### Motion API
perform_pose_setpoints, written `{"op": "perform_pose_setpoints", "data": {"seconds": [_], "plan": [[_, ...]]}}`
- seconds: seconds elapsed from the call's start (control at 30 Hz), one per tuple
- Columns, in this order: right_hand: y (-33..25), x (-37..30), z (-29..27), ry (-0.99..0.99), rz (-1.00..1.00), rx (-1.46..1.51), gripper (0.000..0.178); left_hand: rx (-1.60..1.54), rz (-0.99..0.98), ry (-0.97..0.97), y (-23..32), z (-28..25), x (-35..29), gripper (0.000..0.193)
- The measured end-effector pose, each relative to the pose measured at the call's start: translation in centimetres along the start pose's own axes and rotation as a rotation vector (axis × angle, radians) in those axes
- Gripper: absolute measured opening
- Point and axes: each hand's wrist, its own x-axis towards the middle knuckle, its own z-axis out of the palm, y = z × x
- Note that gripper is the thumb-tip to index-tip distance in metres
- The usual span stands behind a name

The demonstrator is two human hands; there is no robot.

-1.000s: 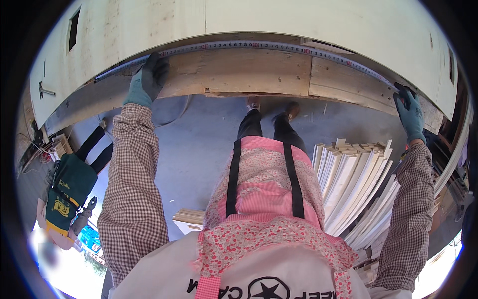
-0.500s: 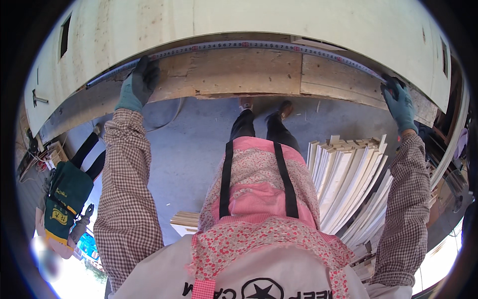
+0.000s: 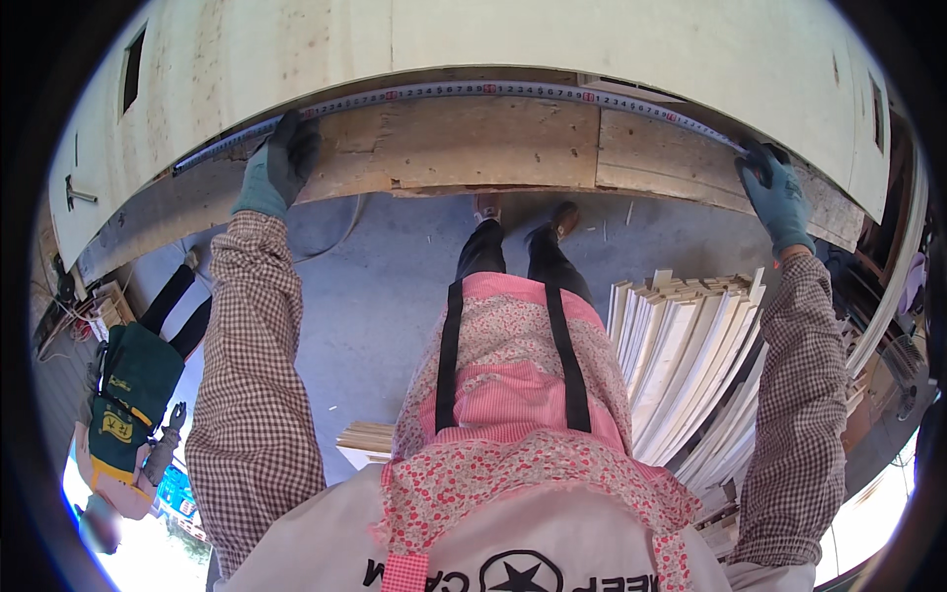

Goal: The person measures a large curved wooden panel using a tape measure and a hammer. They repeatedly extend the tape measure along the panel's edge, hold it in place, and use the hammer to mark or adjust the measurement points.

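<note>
A white tape measure with dark and red markings is stretched in a long curve along the near edge of the pale wooden panel. Beneath it runs a rough brown timber ledge. My left hand, in a blue-grey glove with dark fingers, pinches the blade near its left part; a length of blade continues beyond it to the left. At the blade's right end is my right hand, gloved alike, with its fingers closed around it. Whether the tape's case is inside that hand is hidden.
Stacked pale wood strips stand on the floor at right, with a smaller strip pile near my apron. A hammer-like metal tool lies on the panel's left. A co-worker in a green apron is at far left. Slots pierce the panel.
My right hand has shifted a little to the left along the panel edge, still at the tape. My left hand has barely moved. The co-worker at far left has changed posture slightly.
</note>
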Motion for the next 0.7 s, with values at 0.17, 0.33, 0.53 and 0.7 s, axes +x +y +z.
{"op": "perform_pose_setpoints", "data": {"seconds": [0.17,0.33,0.53,0.7], "plan": [[-0.5,-0.1,0.1,-0.019,0.036,-0.013,0.038,-0.024,0.002,0.006,0.0,0.6,-0.5,0.023],[-0.9,0.3,-0.1,-0.027,0.041,-0.035,0.037,-0.056,0.006,-0.029,-0.3,0.3,-0.2,0.022],[-0.9,0.1,0.2,-0.009,0.02,-0.055,0.039,-0.071,-0.012,-0.027,-0.1,0.6,-0.6,0.024],[-1.0,0.4,0.6,-0.008,0.031,-0.073,0.039,0.029,-0.001,0.049,0.5,1.5,-2.5,0.028]]}}
